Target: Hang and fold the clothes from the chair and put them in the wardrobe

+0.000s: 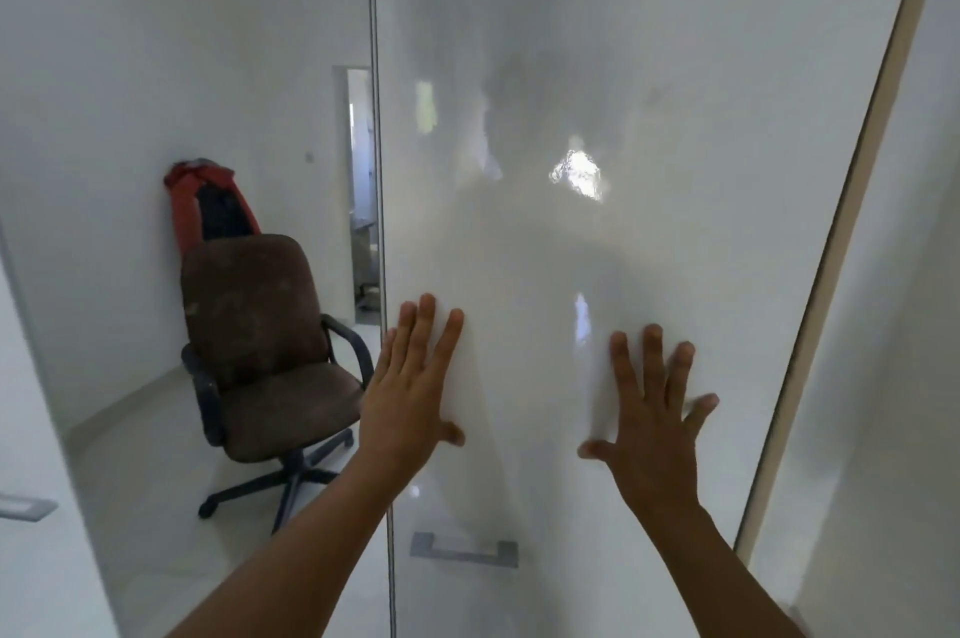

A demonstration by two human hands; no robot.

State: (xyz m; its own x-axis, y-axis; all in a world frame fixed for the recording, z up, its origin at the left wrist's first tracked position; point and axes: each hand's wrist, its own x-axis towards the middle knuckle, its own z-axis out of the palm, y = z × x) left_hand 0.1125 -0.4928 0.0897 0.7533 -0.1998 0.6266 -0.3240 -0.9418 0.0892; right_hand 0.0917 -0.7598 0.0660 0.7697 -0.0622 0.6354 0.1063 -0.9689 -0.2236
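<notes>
A glossy white wardrobe door (623, 117) fills the middle and right of the head view. My left hand (410, 388) lies flat on it near its left edge, fingers straight and spread. My right hand (657, 419) presses flat on the same door further right, fingers also spread. A grey metal handle (465, 550) sits on the door below my hands. To the left stands a worn brown office chair (260, 351) with a bare seat. Behind its backrest a red and black object (213, 206) leans against the wall.
A white wall runs behind the chair, with a narrow doorway (361, 190) beside the door's edge. Another white panel with a grey handle (26, 507) is at the far left. A beige door edge (852, 221) slants at the right. The floor is pale tile.
</notes>
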